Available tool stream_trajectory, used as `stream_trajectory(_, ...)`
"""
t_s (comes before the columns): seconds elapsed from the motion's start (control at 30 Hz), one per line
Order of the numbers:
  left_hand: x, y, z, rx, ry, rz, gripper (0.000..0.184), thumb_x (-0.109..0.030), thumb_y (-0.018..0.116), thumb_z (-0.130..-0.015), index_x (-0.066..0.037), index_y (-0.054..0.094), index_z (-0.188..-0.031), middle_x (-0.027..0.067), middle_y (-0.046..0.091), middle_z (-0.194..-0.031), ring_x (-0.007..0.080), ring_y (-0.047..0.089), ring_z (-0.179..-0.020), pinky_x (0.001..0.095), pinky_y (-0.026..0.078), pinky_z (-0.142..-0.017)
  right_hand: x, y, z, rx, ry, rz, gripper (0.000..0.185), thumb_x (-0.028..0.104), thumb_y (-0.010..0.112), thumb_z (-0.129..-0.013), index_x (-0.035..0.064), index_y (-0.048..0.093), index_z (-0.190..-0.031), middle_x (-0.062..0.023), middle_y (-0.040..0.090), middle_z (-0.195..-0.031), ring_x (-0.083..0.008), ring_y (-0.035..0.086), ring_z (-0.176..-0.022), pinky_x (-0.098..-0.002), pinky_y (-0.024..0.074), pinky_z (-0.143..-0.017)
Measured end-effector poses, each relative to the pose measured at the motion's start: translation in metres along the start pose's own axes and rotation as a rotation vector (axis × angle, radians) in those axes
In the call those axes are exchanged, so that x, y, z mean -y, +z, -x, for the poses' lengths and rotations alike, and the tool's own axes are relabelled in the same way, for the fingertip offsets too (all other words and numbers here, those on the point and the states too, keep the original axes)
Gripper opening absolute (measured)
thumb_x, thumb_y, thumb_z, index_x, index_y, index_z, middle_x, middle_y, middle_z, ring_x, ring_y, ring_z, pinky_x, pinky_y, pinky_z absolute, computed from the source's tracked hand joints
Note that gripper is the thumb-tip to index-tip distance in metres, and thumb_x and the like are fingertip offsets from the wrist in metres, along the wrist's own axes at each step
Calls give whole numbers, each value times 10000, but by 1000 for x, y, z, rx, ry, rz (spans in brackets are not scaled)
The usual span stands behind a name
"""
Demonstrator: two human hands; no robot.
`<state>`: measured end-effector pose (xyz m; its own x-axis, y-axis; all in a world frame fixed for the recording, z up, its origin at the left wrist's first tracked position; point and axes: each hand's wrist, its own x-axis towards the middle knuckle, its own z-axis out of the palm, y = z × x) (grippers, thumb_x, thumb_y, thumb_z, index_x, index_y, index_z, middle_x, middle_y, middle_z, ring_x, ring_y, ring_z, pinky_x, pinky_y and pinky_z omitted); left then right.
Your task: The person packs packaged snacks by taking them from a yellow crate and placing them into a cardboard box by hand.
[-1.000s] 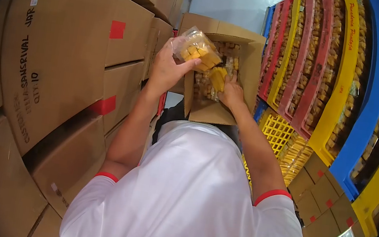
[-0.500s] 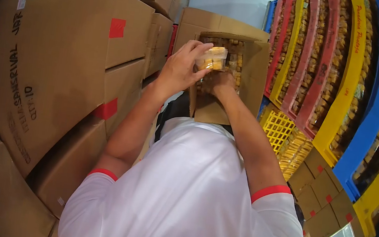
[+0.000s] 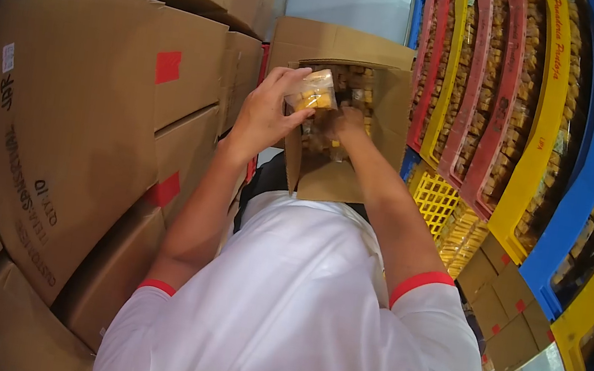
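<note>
An open cardboard box (image 3: pixel 323 182) stands in front of me with its flaps up. Inside it lie several clear packs of small yellow-brown baked pieces (image 3: pixel 363 82). Over the box's left side, my left hand (image 3: pixel 272 106) is closed around a clear pack of yellow baked pieces (image 3: pixel 316 91), gripped between thumb and fingers. My right hand (image 3: pixel 350 123) reaches down into the box among the packs. Its fingers are partly hidden in shadow, and I cannot make out whether they hold one.
Large sealed cartons (image 3: pixel 80 109) with red tape are stacked along my left. At right rises a stack of coloured crates (image 3: pixel 538 143) filled with packed goods. Below stand a yellow lattice crate (image 3: pixel 433 203) and smaller cardboard boxes (image 3: pixel 503 309).
My left hand has shifted slightly left with its pack, which is tilted more. My right hand has moved up a little inside the box. The whole view has turned slightly.
</note>
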<state>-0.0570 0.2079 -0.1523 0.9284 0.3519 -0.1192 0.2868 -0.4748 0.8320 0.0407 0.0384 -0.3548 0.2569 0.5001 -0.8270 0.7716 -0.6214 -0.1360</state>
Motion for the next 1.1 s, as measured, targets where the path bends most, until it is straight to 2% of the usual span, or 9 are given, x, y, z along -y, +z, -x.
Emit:
stream_trajectory(0.07, 2, 1, -2, -22, 1, -17, 625, -54, 829, -798, -87, 586, -1373, 108, 618, -1233, 267, 648, -1052, 343, 535, -886, 2, -5, 23, -171, -15, 8, 424, 405, 555, -938, 148, 756, -1209, -115, 712, -1265, -253, 666, -1190, -358, 507, -1015)
stream_trajectory(0.27, -4, 13, -5, -13, 6, -3, 667, -49, 833, -795, -86, 577, -1410, 94, 625, -1204, 191, 625, -976, 300, 510, -801, -4, -23, 13, 55, -64, -186, 490, 471, 621, -914, 92, 750, -1195, -130, 694, -1297, -260, 649, -1220, -392, 508, -1017)
stream_trajectory(0.4, -4, 19, -9, -55, -92, 76, 727, -45, 832, -796, -47, 531, -1457, 109, 629, -1207, 230, 639, -1024, 311, 520, -861, -19, -30, 48, -61, -20, -215, 497, 491, 654, -905, 86, 755, -1176, -165, 698, -1269, -304, 637, -1233, -403, 521, -1005)
stream_trajectory(0.47, -5, 23, -11, -75, -118, 102, 745, -39, 829, -798, -32, 511, -1472, 115, 629, -1218, 259, 643, -1046, 328, 524, -895, -29, -46, 78, 15, -8, -166, 619, 469, 694, -887, 59, 643, -1347, -204, 646, -1344, -355, 622, -1244, -419, 509, -1030)
stream_trajectory(0.6, -6, 44, -4, -96, -16, 73, 945, 2, 826, -776, -57, 335, -1580, 140, 618, -1265, 316, 621, -1139, 403, 495, -1004, -38, -80, 172, -788, -222, -642, 932, 104, 766, -827, 78, 257, -1608, -229, 416, -1566, -389, 495, -1377, -429, 438, -1122)
stream_trajectory(0.77, -30, 73, -7, 61, 5, 162, 1174, 43, 804, -765, -104, 55, -1658, 177, 556, -1352, 316, 567, -1241, 396, 474, -1049, -43, -103, 180, -910, -486, -517, 918, 42, 755, -788, 104, 317, -1592, -207, 478, -1461, -410, 533, -1282, -453, 466, -1064)
stream_trajectory(0.93, -4, 89, -13, -19, -152, 587, 1054, 63, 691, -814, -157, 105, -1662, 169, 533, -1396, 291, 549, -1289, 408, 437, -1092, -68, -102, 173, -694, -367, -582, 858, 15, 757, -757, 138, 435, -1542, -170, 552, -1285, -379, 566, -1203, -433, 466, -1040)
stream_trajectory(1.03, 23, 95, -18, -147, -315, 441, 748, 33, 521, -850, -106, 306, -1553, 193, 546, -1380, 321, 549, -1311, 419, 460, -1061, -77, -93, 165, -961, -302, -622, 652, 29, 773, -733, 94, 551, -1342, -177, 555, -1222, -402, 568, -1142, -444, 485, -997)
stream_trajectory(1.1, 14, 118, -21, -331, -273, 356, 685, 30, 523, -856, -81, 340, -1506, 203, 548, -1370, 337, 559, -1289, 423, 466, -1051, -74, -87, 159, -993, -325, -627, 640, 46, 783, -733, 79, 551, -1329, -182, 556, -1225, -401, 569, -1139, -441, 480, -1001)
